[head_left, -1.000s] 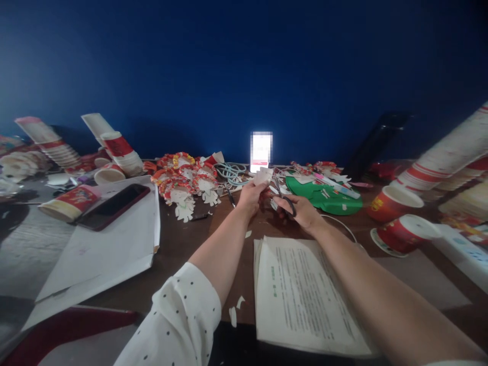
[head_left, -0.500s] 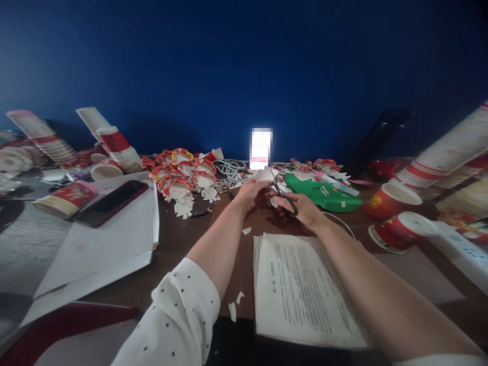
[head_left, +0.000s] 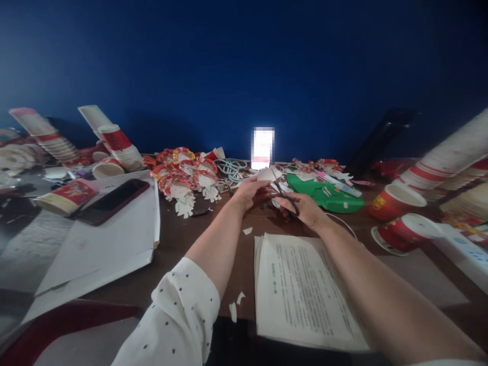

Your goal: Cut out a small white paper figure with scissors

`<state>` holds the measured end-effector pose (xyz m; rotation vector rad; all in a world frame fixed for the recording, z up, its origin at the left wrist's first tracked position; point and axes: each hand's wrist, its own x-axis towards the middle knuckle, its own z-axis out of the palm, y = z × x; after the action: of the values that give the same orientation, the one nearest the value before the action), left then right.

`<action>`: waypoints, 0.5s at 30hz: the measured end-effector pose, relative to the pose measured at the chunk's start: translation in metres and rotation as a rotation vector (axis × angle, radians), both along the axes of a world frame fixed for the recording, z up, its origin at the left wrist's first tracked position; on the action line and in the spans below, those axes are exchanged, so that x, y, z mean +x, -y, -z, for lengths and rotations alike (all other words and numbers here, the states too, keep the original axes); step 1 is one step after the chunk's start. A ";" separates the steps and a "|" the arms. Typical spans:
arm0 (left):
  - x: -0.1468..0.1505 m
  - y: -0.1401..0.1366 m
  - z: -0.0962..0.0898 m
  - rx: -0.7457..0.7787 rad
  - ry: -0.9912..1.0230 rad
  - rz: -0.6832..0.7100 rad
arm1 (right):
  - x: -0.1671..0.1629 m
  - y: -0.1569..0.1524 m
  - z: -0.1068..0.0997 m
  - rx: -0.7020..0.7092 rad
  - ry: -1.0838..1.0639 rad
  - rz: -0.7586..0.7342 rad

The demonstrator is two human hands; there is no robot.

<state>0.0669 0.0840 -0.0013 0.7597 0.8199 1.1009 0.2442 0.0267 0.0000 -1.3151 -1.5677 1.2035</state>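
Between the thumb and fingers of my left hand is a small piece of white paper, held above the table. My right hand grips black-handled scissors, whose blades point up and left to the paper's right edge. Whether the blades touch the paper is too small to tell. Below the hands, white paper scraps lie on the brown table. Just behind, a bright, blurred-out phone screen stands against the blue wall.
An open printed book lies in front of me. To the left are a phone on white board and a heap of red-and-white paper cutouts. A green sheet lies right, beyond it paper cups and a power strip.
The whole view has shifted slightly. Both hands keep their grip on the paper and scissors, with hardly any visible movement.
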 end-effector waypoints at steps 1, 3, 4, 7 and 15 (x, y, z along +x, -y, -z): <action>0.000 0.000 0.000 -0.001 0.010 -0.001 | 0.000 0.000 0.000 0.005 0.003 -0.002; 0.001 0.000 0.001 0.007 0.046 -0.004 | 0.001 0.000 0.000 0.005 0.002 -0.004; 0.002 0.000 0.002 0.013 0.067 -0.005 | 0.001 -0.001 0.001 0.002 0.001 -0.005; 0.003 -0.001 0.003 0.016 0.105 -0.009 | 0.001 -0.002 0.003 -0.003 -0.008 -0.005; 0.002 -0.003 0.003 -0.008 0.112 0.002 | -0.001 0.000 0.000 0.002 -0.017 -0.021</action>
<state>0.0684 0.0866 -0.0047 0.6857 0.7289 1.1278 0.2433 0.0263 0.0005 -1.2877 -1.5737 1.2226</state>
